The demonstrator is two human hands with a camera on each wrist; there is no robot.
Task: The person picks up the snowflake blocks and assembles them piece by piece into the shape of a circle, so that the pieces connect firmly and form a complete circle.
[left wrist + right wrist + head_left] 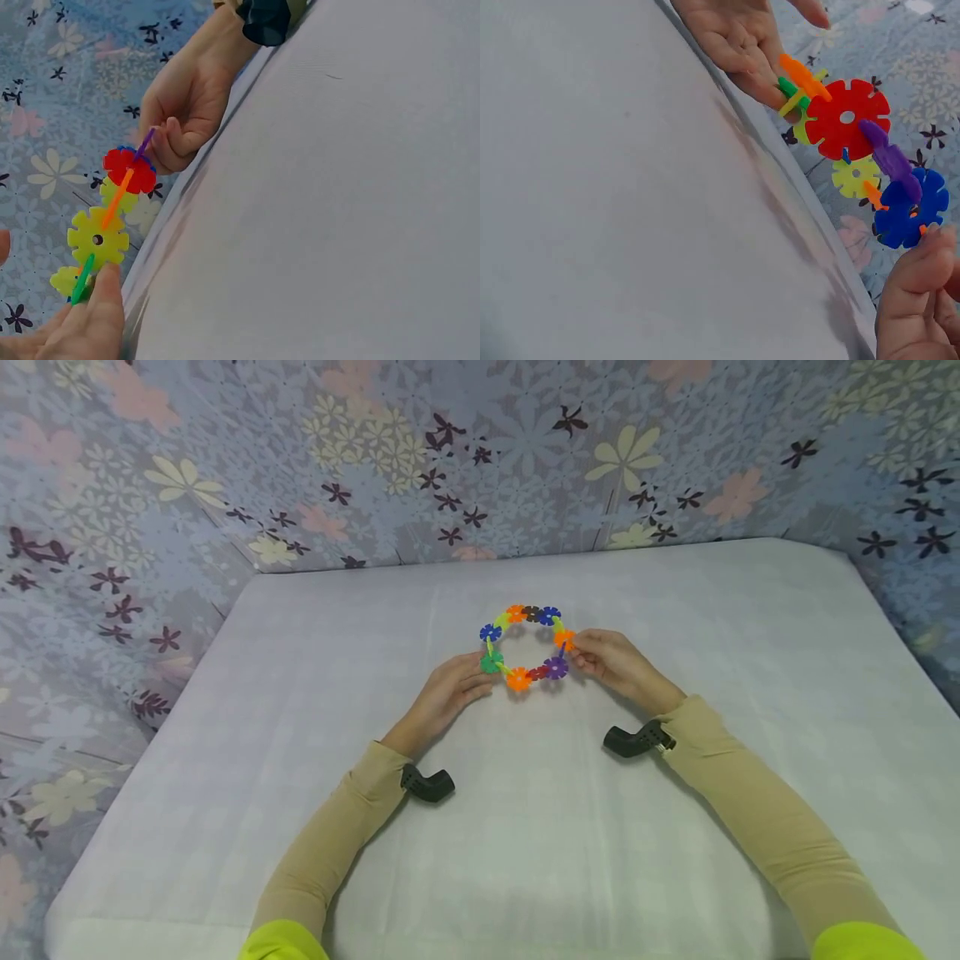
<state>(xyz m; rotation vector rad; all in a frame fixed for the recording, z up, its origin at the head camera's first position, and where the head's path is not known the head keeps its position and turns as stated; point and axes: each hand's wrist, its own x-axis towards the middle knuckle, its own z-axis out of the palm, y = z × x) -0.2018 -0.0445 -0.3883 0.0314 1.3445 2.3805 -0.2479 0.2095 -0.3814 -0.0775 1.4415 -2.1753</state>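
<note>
A ring of notched plastic building discs [519,685], in orange, blue, green, purple, red, yellow and black, is held up over the table in the head view. My left hand [454,687] touches the ring's left side by the green disc [491,663]. Its fingers [105,304] lie fairly straight against the discs in the left wrist view, with the thumb apart. On the other side my right hand [617,664] pinches an orange disc [563,641] between thumb and fingertips. The right wrist view shows a red disc [829,135] and a blue disc [900,223] close up.
A white cloth covers the table [525,827]. Beyond its far edge hangs a floral-patterned fabric [517,452], which also runs down the left and right sides. Each sleeve carries a black wrist camera mount [429,785].
</note>
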